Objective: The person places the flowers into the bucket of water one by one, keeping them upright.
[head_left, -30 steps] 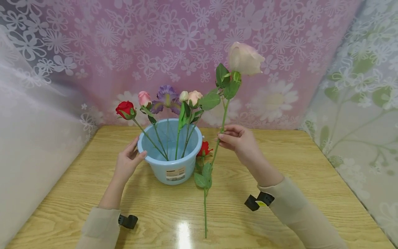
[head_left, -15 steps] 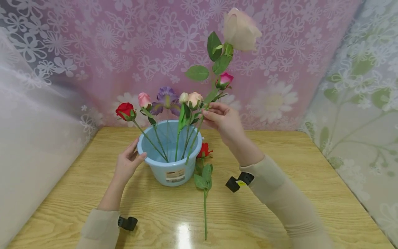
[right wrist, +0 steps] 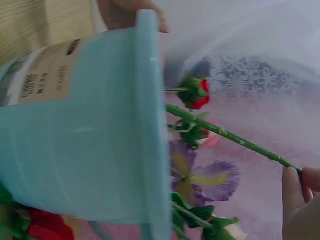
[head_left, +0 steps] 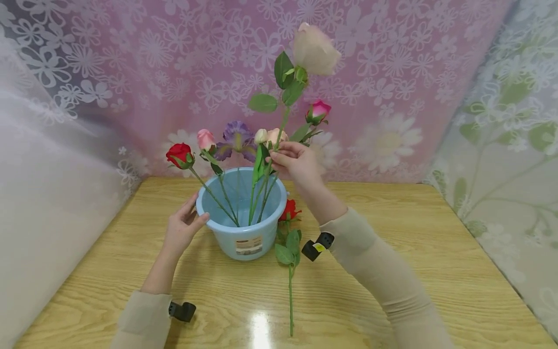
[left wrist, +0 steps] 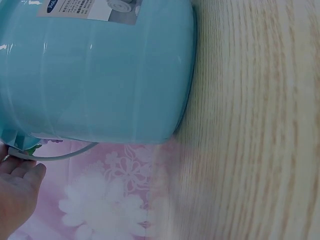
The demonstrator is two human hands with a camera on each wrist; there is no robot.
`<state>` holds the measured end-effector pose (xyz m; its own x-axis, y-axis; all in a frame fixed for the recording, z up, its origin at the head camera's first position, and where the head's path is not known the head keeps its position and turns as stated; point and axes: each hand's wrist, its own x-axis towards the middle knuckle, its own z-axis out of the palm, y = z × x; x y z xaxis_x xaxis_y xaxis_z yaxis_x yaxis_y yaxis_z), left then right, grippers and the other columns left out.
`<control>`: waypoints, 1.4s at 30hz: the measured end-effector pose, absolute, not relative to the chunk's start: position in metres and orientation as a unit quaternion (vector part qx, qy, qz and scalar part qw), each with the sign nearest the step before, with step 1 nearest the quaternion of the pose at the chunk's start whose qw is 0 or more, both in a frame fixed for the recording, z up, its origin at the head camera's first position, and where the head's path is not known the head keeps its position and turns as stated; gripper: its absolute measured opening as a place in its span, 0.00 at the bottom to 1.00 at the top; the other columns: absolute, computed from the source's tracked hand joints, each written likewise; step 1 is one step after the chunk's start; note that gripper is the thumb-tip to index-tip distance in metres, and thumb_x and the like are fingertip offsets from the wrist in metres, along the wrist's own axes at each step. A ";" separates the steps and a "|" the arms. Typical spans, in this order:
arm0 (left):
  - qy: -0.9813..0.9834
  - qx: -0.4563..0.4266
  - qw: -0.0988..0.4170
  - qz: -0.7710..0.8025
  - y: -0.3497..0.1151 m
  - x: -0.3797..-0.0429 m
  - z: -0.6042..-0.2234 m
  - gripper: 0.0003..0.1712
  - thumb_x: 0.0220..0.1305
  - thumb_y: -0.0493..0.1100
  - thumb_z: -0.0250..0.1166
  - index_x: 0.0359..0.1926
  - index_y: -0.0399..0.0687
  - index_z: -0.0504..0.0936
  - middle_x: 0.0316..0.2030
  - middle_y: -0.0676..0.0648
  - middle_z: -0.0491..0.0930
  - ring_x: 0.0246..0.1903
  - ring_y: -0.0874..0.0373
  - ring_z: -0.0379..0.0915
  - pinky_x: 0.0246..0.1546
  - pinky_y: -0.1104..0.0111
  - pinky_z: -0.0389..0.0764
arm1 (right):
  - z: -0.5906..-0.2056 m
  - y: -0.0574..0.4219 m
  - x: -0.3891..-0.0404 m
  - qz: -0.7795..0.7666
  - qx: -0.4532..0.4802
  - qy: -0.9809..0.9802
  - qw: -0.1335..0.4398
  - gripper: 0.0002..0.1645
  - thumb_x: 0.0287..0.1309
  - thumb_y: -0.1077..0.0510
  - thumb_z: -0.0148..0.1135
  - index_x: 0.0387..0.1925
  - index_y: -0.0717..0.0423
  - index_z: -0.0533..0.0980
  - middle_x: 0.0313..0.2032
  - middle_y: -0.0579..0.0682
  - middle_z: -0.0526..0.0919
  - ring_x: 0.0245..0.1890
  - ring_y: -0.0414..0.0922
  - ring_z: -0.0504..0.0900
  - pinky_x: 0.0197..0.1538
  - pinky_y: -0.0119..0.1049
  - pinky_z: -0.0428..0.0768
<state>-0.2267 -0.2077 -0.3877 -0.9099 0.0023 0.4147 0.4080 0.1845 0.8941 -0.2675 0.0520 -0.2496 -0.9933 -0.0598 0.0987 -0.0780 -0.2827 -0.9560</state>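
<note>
My left hand (head_left: 183, 228) grips the rim of the light blue bucket (head_left: 224, 241) on its left side, thumb over the edge. Between thumb and fingers of my right hand (head_left: 302, 167) I pinch the green stem of a large cream-white rose (head_left: 315, 51), held upright over the bucket. In the right wrist view, the lower stem (right wrist: 235, 137) slants past the rim into the bucket. Around it lean a red rose (head_left: 179, 155), a pink rosebud (head_left: 205, 139), a purple iris (head_left: 237, 138), a white bud (head_left: 260, 136) and a magenta rose (head_left: 319, 110). My right hand partly hides a peach rose (head_left: 273, 134).
Another red rose (head_left: 288, 211) lies on the wooden table (head_left: 370, 291) along the bucket's right side, its stem pointing toward me. The bucket's thin handle (left wrist: 60, 157) hangs down its side. A pink floral curtain (head_left: 174, 63) closes off the back.
My right hand has carried the cream-white rose left from beside the bucket, raising it and bringing its lower stem inside. The magenta rose came into sight. My left hand stays at the rim.
</note>
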 end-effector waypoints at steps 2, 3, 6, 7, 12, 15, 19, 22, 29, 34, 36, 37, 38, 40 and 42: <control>-0.753 -0.136 0.163 -0.622 -0.208 -0.228 -0.388 0.33 0.56 0.33 0.61 0.62 0.35 0.59 0.61 0.38 0.58 0.59 0.46 0.54 0.55 0.69 0.64 | -0.258 0.049 -0.270 0.792 0.052 -0.609 -0.001 0.14 0.52 0.72 0.55 0.43 0.69 0.71 0.28 0.50 0.76 0.30 0.43 0.81 0.37 0.33 0.80; -0.755 -0.135 0.163 -0.621 -0.208 -0.228 -0.389 0.33 0.56 0.33 0.61 0.62 0.35 0.59 0.61 0.39 0.58 0.59 0.47 0.54 0.55 0.69 0.64 | -0.262 0.047 -0.271 0.786 0.050 -0.616 -0.005 0.15 0.52 0.72 0.56 0.44 0.70 0.71 0.28 0.51 0.76 0.29 0.42 0.80 0.37 0.33 0.80; -0.757 -0.133 0.162 -0.619 -0.208 -0.228 -0.389 0.34 0.55 0.34 0.61 0.62 0.36 0.60 0.61 0.39 0.59 0.60 0.47 0.54 0.55 0.70 0.64 | -0.275 0.042 -0.272 0.772 0.052 -0.633 -0.013 0.16 0.51 0.73 0.56 0.45 0.72 0.70 0.29 0.53 0.75 0.27 0.40 0.79 0.39 0.36 0.80; -0.757 -0.132 0.162 -0.620 -0.208 -0.228 -0.389 0.34 0.55 0.34 0.61 0.62 0.36 0.60 0.61 0.40 0.59 0.59 0.47 0.55 0.55 0.71 0.64 | -0.279 0.041 -0.272 0.766 0.054 -0.641 -0.014 0.17 0.51 0.73 0.57 0.45 0.73 0.70 0.29 0.54 0.75 0.26 0.40 0.78 0.40 0.36 0.80; -0.755 -0.131 0.163 -0.622 -0.207 -0.227 -0.387 0.34 0.55 0.33 0.61 0.62 0.35 0.60 0.61 0.39 0.59 0.59 0.47 0.55 0.56 0.68 0.63 | -0.296 0.035 -0.272 0.739 0.064 -0.671 -0.023 0.17 0.50 0.73 0.57 0.44 0.74 0.71 0.29 0.55 0.76 0.28 0.41 0.79 0.41 0.38 0.80; -0.754 -0.129 0.159 -0.624 -0.207 -0.226 -0.387 0.33 0.55 0.31 0.60 0.62 0.35 0.59 0.61 0.39 0.58 0.59 0.47 0.54 0.56 0.64 0.62 | -0.304 0.032 -0.271 0.714 0.071 -0.697 -0.024 0.15 0.50 0.72 0.58 0.43 0.72 0.73 0.30 0.56 0.77 0.30 0.42 0.79 0.41 0.37 0.80; -0.754 -0.129 0.158 -0.624 -0.207 -0.226 -0.388 0.33 0.56 0.32 0.60 0.62 0.36 0.59 0.62 0.39 0.57 0.60 0.47 0.54 0.56 0.62 0.62 | -0.310 0.032 -0.268 0.671 0.081 -0.737 -0.017 0.15 0.50 0.70 0.60 0.42 0.70 0.74 0.33 0.58 0.78 0.32 0.44 0.79 0.39 0.35 0.80; -0.754 -0.132 0.162 -0.623 -0.208 -0.226 -0.388 0.33 0.56 0.33 0.60 0.62 0.35 0.59 0.61 0.39 0.58 0.60 0.47 0.53 0.57 0.63 0.62 | -0.313 0.032 -0.268 0.640 0.093 -0.763 -0.009 0.15 0.50 0.68 0.61 0.42 0.69 0.75 0.35 0.59 0.79 0.35 0.47 0.79 0.39 0.34 0.80; -0.750 -0.133 0.165 -0.627 -0.207 -0.226 -0.387 0.33 0.55 0.32 0.60 0.62 0.35 0.59 0.61 0.39 0.58 0.60 0.48 0.53 0.57 0.61 0.61 | -0.314 0.036 -0.265 0.563 0.130 -0.816 0.004 0.18 0.51 0.65 0.61 0.46 0.64 0.75 0.38 0.56 0.81 0.40 0.47 0.79 0.41 0.33 0.79; -0.748 -0.134 0.163 -0.629 -0.206 -0.225 -0.386 0.33 0.56 0.31 0.59 0.62 0.35 0.59 0.61 0.40 0.58 0.61 0.49 0.51 0.59 0.57 0.58 | -0.313 0.041 -0.258 0.567 0.142 -0.811 0.012 0.17 0.51 0.66 0.61 0.46 0.64 0.76 0.39 0.57 0.81 0.40 0.48 0.79 0.43 0.35 0.78; -0.748 -0.136 0.164 -0.629 -0.206 -0.225 -0.385 0.33 0.56 0.31 0.59 0.62 0.35 0.59 0.61 0.40 0.58 0.61 0.49 0.51 0.59 0.57 0.58 | -0.313 0.044 -0.255 0.570 0.148 -0.808 0.020 0.17 0.50 0.66 0.61 0.44 0.64 0.76 0.39 0.58 0.81 0.40 0.48 0.79 0.43 0.35 0.78; -0.747 -0.136 0.163 -0.630 -0.206 -0.225 -0.385 0.33 0.56 0.31 0.59 0.62 0.35 0.59 0.62 0.40 0.58 0.61 0.49 0.51 0.59 0.57 0.58 | -0.313 0.046 -0.254 0.573 0.150 -0.805 0.023 0.16 0.50 0.66 0.61 0.44 0.65 0.76 0.38 0.58 0.81 0.40 0.49 0.79 0.42 0.35 0.78; -0.747 -0.136 0.164 -0.630 -0.206 -0.225 -0.385 0.33 0.56 0.30 0.59 0.62 0.35 0.59 0.61 0.40 0.58 0.61 0.49 0.51 0.59 0.58 0.58 | -0.313 0.048 -0.253 0.578 0.152 -0.802 0.025 0.16 0.50 0.66 0.61 0.43 0.66 0.76 0.38 0.59 0.80 0.40 0.49 0.79 0.42 0.35 0.78; -0.747 -0.137 0.164 -0.630 -0.206 -0.225 -0.385 0.33 0.55 0.30 0.59 0.62 0.35 0.59 0.61 0.40 0.58 0.61 0.49 0.52 0.58 0.59 0.59 | -0.313 0.053 -0.250 0.586 0.156 -0.794 0.028 0.16 0.50 0.67 0.61 0.43 0.68 0.76 0.38 0.60 0.80 0.39 0.50 0.79 0.42 0.35 0.79; -0.747 -0.137 0.164 -0.629 -0.206 -0.225 -0.385 0.33 0.55 0.30 0.59 0.62 0.35 0.59 0.61 0.39 0.58 0.61 0.49 0.52 0.58 0.61 0.60 | -0.314 0.058 -0.248 0.597 0.160 -0.786 0.030 0.16 0.50 0.67 0.61 0.43 0.70 0.75 0.38 0.61 0.80 0.39 0.50 0.79 0.41 0.35 0.79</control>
